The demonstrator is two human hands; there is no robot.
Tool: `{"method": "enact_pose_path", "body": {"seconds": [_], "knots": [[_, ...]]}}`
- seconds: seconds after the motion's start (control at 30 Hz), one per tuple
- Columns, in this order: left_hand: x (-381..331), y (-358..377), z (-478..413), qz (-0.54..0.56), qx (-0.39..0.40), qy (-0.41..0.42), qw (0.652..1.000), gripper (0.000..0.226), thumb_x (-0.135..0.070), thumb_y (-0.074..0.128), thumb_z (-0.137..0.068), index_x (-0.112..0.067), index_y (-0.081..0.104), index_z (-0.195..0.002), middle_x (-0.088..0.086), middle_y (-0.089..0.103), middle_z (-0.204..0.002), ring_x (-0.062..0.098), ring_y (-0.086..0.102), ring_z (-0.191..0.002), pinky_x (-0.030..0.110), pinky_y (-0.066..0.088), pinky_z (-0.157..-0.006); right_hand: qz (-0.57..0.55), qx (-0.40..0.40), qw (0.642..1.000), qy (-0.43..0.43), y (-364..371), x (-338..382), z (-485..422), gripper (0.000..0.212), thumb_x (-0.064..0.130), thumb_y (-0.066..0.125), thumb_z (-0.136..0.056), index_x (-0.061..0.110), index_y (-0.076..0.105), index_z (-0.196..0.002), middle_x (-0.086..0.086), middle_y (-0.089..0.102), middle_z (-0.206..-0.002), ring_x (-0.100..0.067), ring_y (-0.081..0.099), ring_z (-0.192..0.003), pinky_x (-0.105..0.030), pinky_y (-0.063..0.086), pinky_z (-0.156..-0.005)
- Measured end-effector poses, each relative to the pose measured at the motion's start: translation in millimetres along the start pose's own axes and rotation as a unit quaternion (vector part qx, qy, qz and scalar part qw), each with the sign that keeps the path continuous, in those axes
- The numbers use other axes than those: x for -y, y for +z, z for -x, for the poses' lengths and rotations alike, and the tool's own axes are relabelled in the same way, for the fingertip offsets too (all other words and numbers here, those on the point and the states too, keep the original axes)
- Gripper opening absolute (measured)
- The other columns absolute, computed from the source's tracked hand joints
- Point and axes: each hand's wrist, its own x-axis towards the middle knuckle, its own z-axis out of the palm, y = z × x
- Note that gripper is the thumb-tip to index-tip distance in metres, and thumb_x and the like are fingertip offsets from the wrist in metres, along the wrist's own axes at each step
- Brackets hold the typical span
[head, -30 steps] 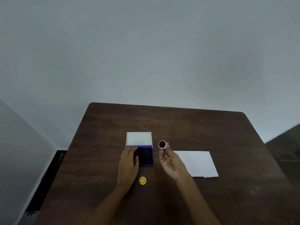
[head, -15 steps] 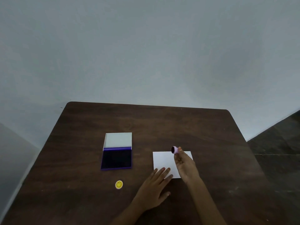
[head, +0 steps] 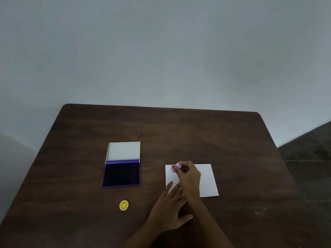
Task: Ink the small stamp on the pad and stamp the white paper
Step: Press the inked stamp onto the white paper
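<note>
Fingers of right hand (head: 189,174) pinch small stamp (head: 175,167) over white paper (head: 207,179); left hand (head: 168,210) spread flat.

No text, label, brand or number can be read anywhere. A dark printed design is seen on the small yellow round disc (head: 124,205) lying on the table (head: 179,133), too small to be made out.

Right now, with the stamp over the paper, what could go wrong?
The small pink stamp in the right hand looks tilted near the white paper sheet's far-left corner, so the print may be partial or run off the edge. The left hand pins only the near edge, so the sheet could shift and smear.
</note>
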Motion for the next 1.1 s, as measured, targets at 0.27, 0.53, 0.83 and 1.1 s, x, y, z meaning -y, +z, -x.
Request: {"method": "enact_pose_path", "body": {"seconds": [0.27, 0.53, 0.83, 1.1], "knots": [[3.0, 2.8, 5.9, 0.029, -0.043, 0.008, 0.999, 0.058, -0.064, 0.054, -0.074, -0.032, 0.049, -0.122, -0.013, 0.062, -0.125, 0.012, 0.058, -0.115, 0.038, 0.033, -0.099, 0.115, 0.021, 0.992, -0.044, 19.4, -15.7, -4.1, 0.017, 0.020, 0.065, -0.082, 0.007, 0.062, -0.092, -0.010, 0.069, -0.097, -0.009, 0.054, -0.077, -0.018, 0.042, -0.073], [1.2, 3.7, 2.9, 0.061, -0.057, -0.003, 0.997, 0.060, -0.058, 0.060, -0.070, -0.027, 0.049, -0.121, -0.008, 0.066, -0.118, 0.018, 0.062, -0.110, 0.040, 0.037, -0.096, 0.151, 0.059, 0.985, -0.067, 18.7, -15.4, 1.3, 0.020, 0.020, 0.060, -0.086, 0.005, 0.059, -0.099, -0.013, 0.066, -0.106, -0.022, 0.060, -0.094, -0.032, 0.049, -0.090], [1.9, 0.4, 2.7, 0.107, -0.018, -0.037, 0.993, 0.063, -0.048, 0.048, -0.080, -0.020, 0.037, -0.135, 0.007, 0.050, -0.139, 0.030, 0.039, -0.132, 0.048, 0.006, -0.104, 0.167, 0.051, 0.981, -0.088, 22.6, -11.6, 5.4, 0.014, 0.014, 0.060, -0.085, 0.003, 0.060, -0.095, -0.014, 0.066, -0.102, -0.023, 0.060, -0.094, -0.031, 0.048, -0.088], [2.4, -1.3, 1.0, 0.081, -0.029, -0.023, 0.996, 0.058, -0.061, 0.028, -0.071, -0.028, 0.045, -0.115, -0.017, 0.072, -0.100, 0.006, 0.068, -0.093, 0.025, 0.052, -0.080, 0.160, 0.047, 0.982, -0.090, 22.1, -12.3, 5.3, 0.015, 0.012, 0.059, -0.086, 0.000, 0.061, -0.095, -0.018, 0.066, -0.102, -0.025, 0.060, -0.094, -0.037, 0.051, -0.089]]}}
